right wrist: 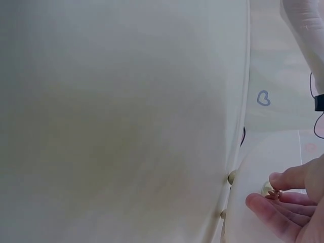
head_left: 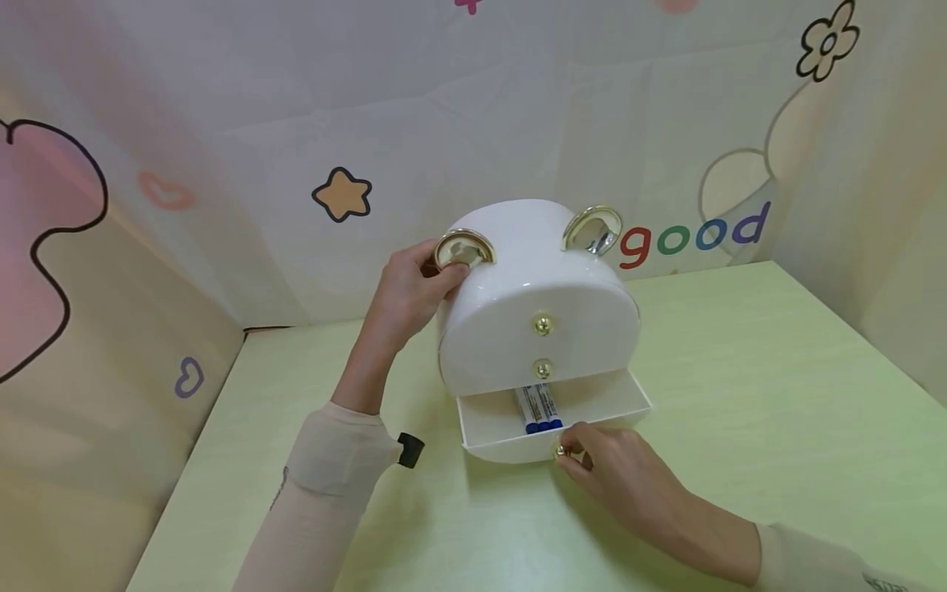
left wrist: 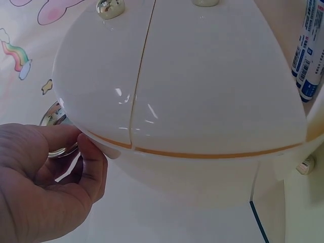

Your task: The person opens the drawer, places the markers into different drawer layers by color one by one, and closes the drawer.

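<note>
A white storage box (head_left: 528, 267) with a rounded top and two gold ear-shaped pieces stands on the table. Its bottom drawer (head_left: 499, 450) is pulled out, with white markers (head_left: 534, 404) with blue ends lying inside. My left hand (head_left: 405, 298) holds the box at its left gold ear (head_left: 473, 238), thumb in front and fingers behind. At the drawer front, my right hand (head_left: 629, 477) pinches the gold knob (right wrist: 266, 188) between thumb and fingers. The two upper drawers, each with a gold knob (head_left: 543, 324), are closed.
The pale green table (head_left: 740, 395) extends on both sides of the box. Behind it hangs a printed cloth (head_left: 414, 140) with a star, hearts and the word "good". The right gold ear (head_left: 595, 230) sticks up at the box's top.
</note>
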